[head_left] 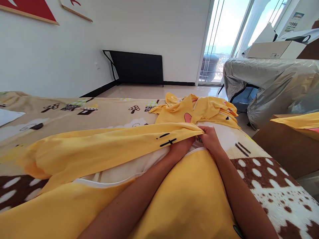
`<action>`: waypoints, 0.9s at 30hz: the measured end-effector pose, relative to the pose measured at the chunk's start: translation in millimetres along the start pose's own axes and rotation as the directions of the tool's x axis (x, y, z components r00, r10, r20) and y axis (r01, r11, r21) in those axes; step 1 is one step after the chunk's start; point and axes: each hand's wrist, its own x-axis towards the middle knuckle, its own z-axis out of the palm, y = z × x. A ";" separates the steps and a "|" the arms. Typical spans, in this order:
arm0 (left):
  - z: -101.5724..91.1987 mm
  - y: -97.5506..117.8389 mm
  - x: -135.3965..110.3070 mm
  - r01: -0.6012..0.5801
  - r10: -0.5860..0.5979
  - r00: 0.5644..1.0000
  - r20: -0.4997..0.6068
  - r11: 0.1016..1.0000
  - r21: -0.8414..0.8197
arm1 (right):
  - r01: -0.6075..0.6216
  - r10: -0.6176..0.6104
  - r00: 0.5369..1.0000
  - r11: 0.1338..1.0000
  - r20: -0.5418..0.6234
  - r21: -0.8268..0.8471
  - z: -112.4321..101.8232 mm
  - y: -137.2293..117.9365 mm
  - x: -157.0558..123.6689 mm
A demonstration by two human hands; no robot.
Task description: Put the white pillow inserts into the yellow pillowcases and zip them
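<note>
The yellow cover (189, 199) lies across the patterned bed sheet (261, 172), directly in front of the person. It acts as the container: its long opening gapes, and a white insert (129, 166) shows inside between the upper flap and the lower panel.

The right hand (210, 137) is at the right end of the opening, with its fingers pinched on the edge of the upper flap. The left hand (180, 146) is just beside it and reaches under the same flap. Its fingers are covered by fabric, so it cannot be told whether they grip anything.

A crumpled yellow cloth (199, 109) lies just beyond the hands, near the far edge of the bed. A white carton (274, 49) sits closed on plastic-wrapped furniture (269, 76).

The right edge of the bed runs close to a brown unit (281, 149). Open floor (149, 90) extends beyond the far edge to a black panel (137, 68) at the wall.
</note>
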 end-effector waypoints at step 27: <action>-4.7 -3.7 -2.7 -0.001 0.001 1.000 -0.007 0.996 -0.084 | -0.062 0.061 0.998 0.996 0.031 0.061 0.6 -3.0 -1.0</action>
